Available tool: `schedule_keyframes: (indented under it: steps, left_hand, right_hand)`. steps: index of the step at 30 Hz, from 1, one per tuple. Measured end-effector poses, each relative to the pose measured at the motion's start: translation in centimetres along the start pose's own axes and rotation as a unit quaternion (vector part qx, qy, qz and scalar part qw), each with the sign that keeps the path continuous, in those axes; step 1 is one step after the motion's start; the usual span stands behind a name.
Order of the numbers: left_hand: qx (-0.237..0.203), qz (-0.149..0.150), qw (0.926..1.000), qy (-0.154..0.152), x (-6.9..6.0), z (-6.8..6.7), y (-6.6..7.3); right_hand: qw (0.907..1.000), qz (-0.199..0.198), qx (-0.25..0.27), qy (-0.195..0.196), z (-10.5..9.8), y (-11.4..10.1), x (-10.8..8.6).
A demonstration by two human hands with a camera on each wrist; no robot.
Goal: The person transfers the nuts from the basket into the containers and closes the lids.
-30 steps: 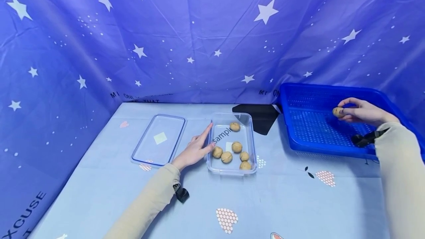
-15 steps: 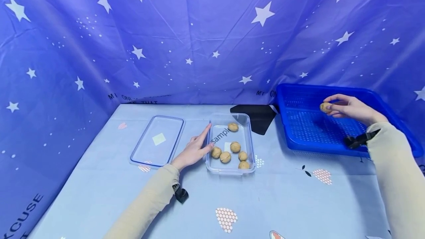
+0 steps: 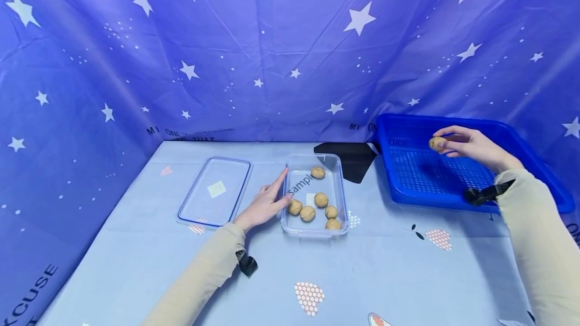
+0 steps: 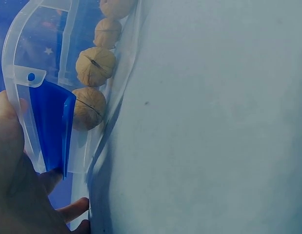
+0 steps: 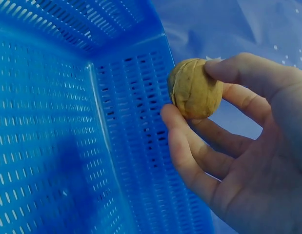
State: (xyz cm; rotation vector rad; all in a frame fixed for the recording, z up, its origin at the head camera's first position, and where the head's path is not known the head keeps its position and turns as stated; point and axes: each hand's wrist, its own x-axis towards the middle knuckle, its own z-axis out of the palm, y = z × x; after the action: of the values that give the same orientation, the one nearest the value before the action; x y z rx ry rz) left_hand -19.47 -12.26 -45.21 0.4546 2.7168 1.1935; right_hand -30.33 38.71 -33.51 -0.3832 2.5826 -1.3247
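Between thumb and fingers, my right hand (image 3: 478, 149) pinches a walnut (image 3: 437, 144) above the blue basket (image 3: 430, 202). The right wrist view shows that walnut (image 5: 195, 90) up close, with the basket wall (image 5: 141, 117) behind it. My left hand (image 3: 264, 205) rests at the left side of a clear plastic box (image 3: 315, 234), its fingers extended and touching the rim. Several walnuts (image 3: 307, 214) lie in the box, mostly toward its near end. In the left wrist view, some walnuts (image 4: 95, 67) show through the box wall, near my left hand (image 4: 19, 170).
A clear lid with a blue seal (image 3: 215, 191) lies on the table left of the box. Behind the table hangs a blue curtain with stars (image 3: 272, 54). The patterned light-blue tablecloth (image 3: 254, 291) spreads in front of the box.
My right hand has moved left over the basket with the walnut still pinched. The left hand and the box have stayed in place; the head view has shifted slightly.
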Motion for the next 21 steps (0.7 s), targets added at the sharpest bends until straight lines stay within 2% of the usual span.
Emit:
schedule_keyframes:
  steps: [7, 17, 21]
  left_hand:
    - [0.001, 0.005, 1.0000, -0.004, 0.1, 0.0, 0.4]
    - [-0.006, 0.001, 1.0000, 0.000, -0.1, -0.1, 0.5]
    - [-0.004, 0.003, 1.0000, 0.000, -0.1, 0.0, 0.4]
  right_hand:
    - [0.9996, -0.007, -0.025, -0.004, 0.9, -0.6, -0.4]
    - [0.9993, -0.025, -0.019, -0.019, 3.1, -2.7, -0.4]
    - [0.9992, -0.020, -0.021, -0.028, 3.8, -3.3, -0.4]
